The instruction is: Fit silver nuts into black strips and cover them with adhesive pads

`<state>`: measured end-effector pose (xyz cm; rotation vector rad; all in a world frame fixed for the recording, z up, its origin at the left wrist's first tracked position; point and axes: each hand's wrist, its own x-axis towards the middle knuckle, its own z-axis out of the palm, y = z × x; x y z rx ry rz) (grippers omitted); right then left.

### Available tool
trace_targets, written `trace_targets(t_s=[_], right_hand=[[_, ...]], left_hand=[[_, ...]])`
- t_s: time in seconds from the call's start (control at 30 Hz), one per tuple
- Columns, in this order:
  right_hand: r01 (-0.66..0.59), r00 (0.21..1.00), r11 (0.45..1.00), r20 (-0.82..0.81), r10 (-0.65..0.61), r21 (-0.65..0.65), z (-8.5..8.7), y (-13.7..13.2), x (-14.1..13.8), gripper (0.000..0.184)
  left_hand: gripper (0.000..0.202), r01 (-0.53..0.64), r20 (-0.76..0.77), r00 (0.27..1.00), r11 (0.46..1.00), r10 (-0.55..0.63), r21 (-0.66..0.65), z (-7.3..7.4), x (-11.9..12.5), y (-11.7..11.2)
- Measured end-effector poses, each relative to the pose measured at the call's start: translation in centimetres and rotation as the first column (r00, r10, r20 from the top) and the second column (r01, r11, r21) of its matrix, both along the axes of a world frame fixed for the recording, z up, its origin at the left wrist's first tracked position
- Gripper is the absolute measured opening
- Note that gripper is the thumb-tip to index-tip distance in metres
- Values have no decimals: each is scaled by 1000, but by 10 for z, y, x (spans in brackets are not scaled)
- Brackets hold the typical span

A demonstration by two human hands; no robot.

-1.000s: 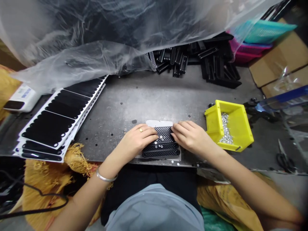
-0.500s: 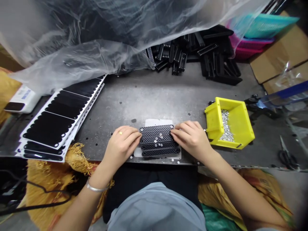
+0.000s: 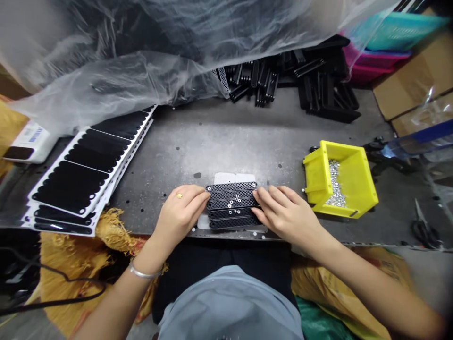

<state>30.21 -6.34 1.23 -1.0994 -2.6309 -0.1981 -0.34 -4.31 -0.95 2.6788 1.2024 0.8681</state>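
Note:
Several black lattice-patterned strips (image 3: 231, 205) lie side by side near the table's front edge, with several small silvery nuts (image 3: 237, 198) scattered on top. A small round metal piece sits in each end of the farthest strip. My left hand (image 3: 182, 210) is at the strips' left ends, thumb and fingertips pressed together; whatever is between them is hidden. At the right ends, my right hand (image 3: 285, 212) touches the strips with its fingertips, the thumb apart from the index finger. Nothing shows between them.
A yellow bin (image 3: 368, 182) of small metal parts stands right, with scissors (image 3: 424, 229) beyond. Sheets of black pieces (image 3: 87, 165) lie left. Black parts (image 3: 318, 89) are heaped at the back near clear plastic sheeting (image 3: 141, 75). A pale pad (image 3: 230, 177) lies beneath the strips.
My right thumb has moved down and away from the index finger, along the strips' right ends. My left hand stays at the left ends. The view has shifted slightly.

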Motion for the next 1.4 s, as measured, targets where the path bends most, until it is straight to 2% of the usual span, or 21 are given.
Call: trace_targets(t_s=[0.13,0.23,0.37,0.43,0.6,0.73,0.83,1.03,1.27,1.4], right_hand=[[-116,993,993,-14,116,9,3,18,7,25],[-90,993,995,-85,86,-40,1,30,-4,22],[-92,986,990,-146,76,-106,-3,33,-24,18],[-72,988,994,-146,59,-88,-2,29,-22,18],[40,995,999,-87,-40,3,0,5,2,17],[12,1000,999,9,-13,47,-4,-15,10,32],[-16,999,998,39,14,67,-6,-19,12,36],[20,991,999,-134,-25,-40,-2,-8,8,22],[30,953,986,-292,-78,-166,-10,4,-29,15],[14,933,974,-346,-95,-228,-14,9,-39,13]], left_hand=[[27,59,18,998,998,-59,9,-5,-7,1],[32,86,-4,996,996,-85,19,-6,-10,0],[32,46,-69,997,995,-39,91,-2,-8,-3],[32,40,-112,993,991,-26,129,2,-5,-5],[36,70,-181,983,984,-40,161,6,-1,-9],[33,40,-206,978,977,4,208,10,-3,-10],[32,51,-245,969,974,5,220,14,-8,-9],[37,84,-237,971,983,-43,165,10,-14,-4],[38,113,-203,976,979,-77,172,0,-18,-3],[34,124,-192,978,972,-85,199,-6,-18,-2]])
